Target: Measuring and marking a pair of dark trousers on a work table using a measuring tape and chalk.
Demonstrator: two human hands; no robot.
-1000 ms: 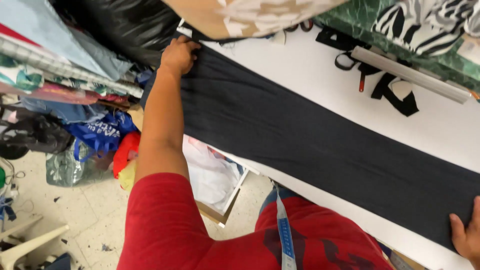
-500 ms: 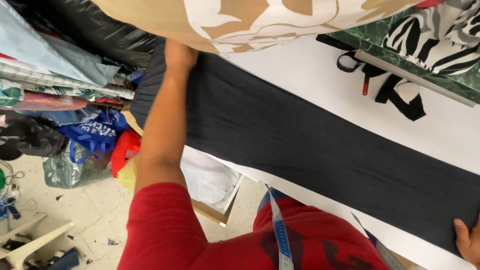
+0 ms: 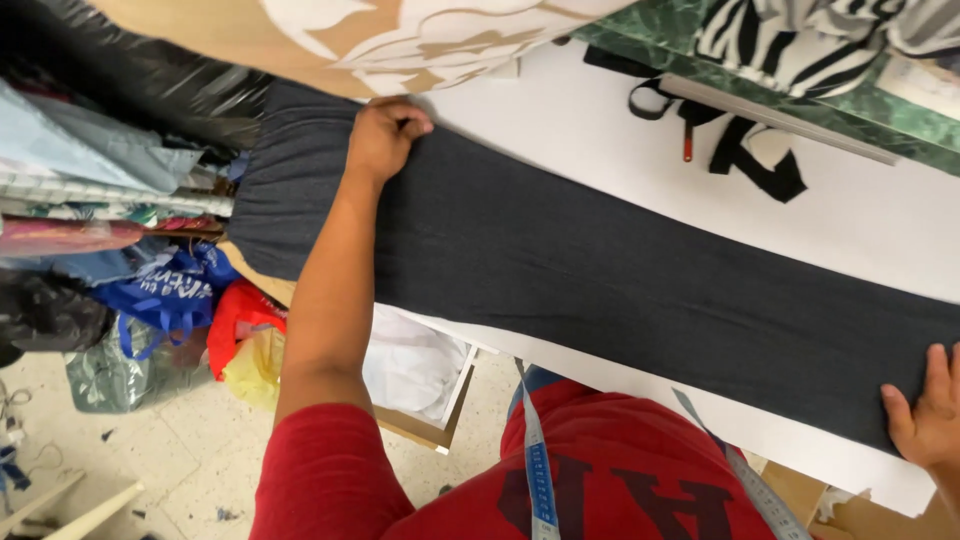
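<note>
The white table top (image 3: 620, 130) is the reference surface. On it, running lengthwise across it, lies the long dark grey cloth (image 3: 600, 270), laid flat and mostly smooth; its left end hangs over the left edge of the table, where it gathers into slight ripples. Beyond the cloth, at the far side of the table, sit a green-and-striped fabric (image 3: 800, 40) and a tan floral fabric (image 3: 400, 35). Off the table's left edge, bolts and bags of material (image 3: 120, 200) are stacked.

On the table beyond the cloth lie a long metal ruler (image 3: 780, 118) and black scissors (image 3: 740, 150). A blue measuring tape (image 3: 535, 460) hangs over the person's red shirt.

The left hand (image 3: 385, 135) rests on the cloth near the table's left edge, fingers curled and pressed together on the cloth's far margin; whether they pinch a fold I cannot tell. The right hand (image 3: 930, 415) lies at the cloth's near right corner, fingers spread flat, pressing the cloth to the table.

Judgement: the work in hand appears to be smoothing and squaring the cloth. Done well, both hands should hold even tension along the length, keep the long edges parallel with the table edge, and draw out the ripples at the overhang without stretching the weave.
</note>
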